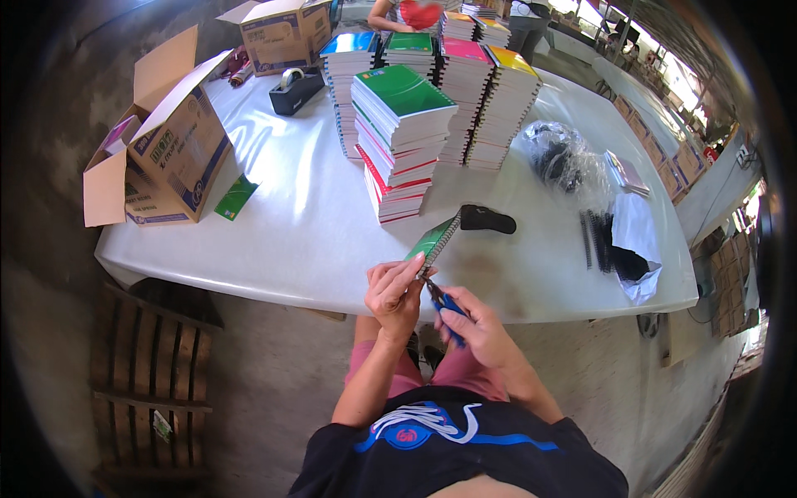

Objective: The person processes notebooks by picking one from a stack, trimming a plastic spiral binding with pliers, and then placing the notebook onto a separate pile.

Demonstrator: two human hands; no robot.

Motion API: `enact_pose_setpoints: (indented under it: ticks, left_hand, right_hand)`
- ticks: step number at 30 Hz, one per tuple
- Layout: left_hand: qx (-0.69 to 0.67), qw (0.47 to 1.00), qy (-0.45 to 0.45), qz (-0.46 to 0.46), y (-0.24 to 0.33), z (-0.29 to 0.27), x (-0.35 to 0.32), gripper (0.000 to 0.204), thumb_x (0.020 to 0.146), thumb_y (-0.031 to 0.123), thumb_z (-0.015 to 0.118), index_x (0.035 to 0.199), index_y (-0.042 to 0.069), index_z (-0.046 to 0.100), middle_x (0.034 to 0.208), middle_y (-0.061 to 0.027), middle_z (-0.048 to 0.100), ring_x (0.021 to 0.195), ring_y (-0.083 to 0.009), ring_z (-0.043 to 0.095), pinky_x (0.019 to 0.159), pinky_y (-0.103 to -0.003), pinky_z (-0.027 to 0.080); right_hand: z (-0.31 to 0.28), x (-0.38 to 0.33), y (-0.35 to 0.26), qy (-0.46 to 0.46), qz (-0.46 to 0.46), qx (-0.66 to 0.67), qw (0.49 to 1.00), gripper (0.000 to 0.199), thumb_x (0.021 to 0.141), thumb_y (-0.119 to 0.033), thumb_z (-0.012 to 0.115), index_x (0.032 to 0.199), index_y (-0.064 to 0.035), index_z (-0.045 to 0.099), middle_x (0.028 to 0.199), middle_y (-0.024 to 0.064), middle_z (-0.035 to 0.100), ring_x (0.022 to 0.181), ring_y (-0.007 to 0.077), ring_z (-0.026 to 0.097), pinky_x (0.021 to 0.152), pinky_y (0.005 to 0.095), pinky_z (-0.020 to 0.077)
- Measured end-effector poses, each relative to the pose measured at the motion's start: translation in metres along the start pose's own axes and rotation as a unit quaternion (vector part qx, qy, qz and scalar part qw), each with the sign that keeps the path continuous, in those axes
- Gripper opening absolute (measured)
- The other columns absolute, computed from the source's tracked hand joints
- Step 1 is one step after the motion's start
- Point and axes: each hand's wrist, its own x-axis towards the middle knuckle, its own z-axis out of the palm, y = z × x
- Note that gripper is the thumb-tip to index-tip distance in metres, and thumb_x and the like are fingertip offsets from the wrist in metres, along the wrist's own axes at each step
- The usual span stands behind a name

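While working at close quarters, brace first

With left hand (393, 296) gripping the green-covered spiral notebook (431, 241) near the front edge of the table (274, 241), steady the coil's (449, 231) lower end; angle blue-handled pliers (449, 313), wrapped in right hand (481, 330), squarely for short squeezes.

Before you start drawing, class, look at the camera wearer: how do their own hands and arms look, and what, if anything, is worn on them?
The left hand and right hand wear no gloves; no watch or bracelet shows. The forearms are bare, coming out of the short black sleeves of a shirt.
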Motion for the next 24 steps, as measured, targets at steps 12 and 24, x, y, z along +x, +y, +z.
enact_pose_setpoints:
  ticks: [12, 24]
  left_hand:
    - [-0.038, 0.918, 0.306, -0.250, -0.052, -0.101, 0.026, 0.026, 0.090, 0.007, 0.058, 0.116, 0.005, 0.057, 0.099, -0.0067, 0.048, 0.088, -0.0141, 0.052, 0.075, -0.028, 0.047]
    - [0.444, 0.874, -0.063, -0.184, -0.131, -0.174, 0.002, 0.028, 0.084, 0.013, 0.060, 0.111, 0.016, 0.067, 0.117, -0.0119, 0.055, 0.104, -0.0269, 0.047, 0.091, -0.040, 0.033]
  right_hand:
    - [-0.063, -0.006, 0.105, 0.099, 0.127, -0.489, 0.857, 0.042, 0.086, -0.034, 0.061, 0.126, -0.0224, 0.054, 0.131, 0.0108, 0.040, 0.124, 0.0306, 0.037, 0.101, 0.0635, 0.0199]
    - [-0.103, 0.209, -0.040, 0.144, 0.023, -0.045, 0.988, 0.059, 0.087, -0.052, 0.054, 0.124, -0.0060, 0.056, 0.113, 0.0083, 0.061, 0.085, 0.0170, 0.057, 0.080, 0.0308, 0.0446]
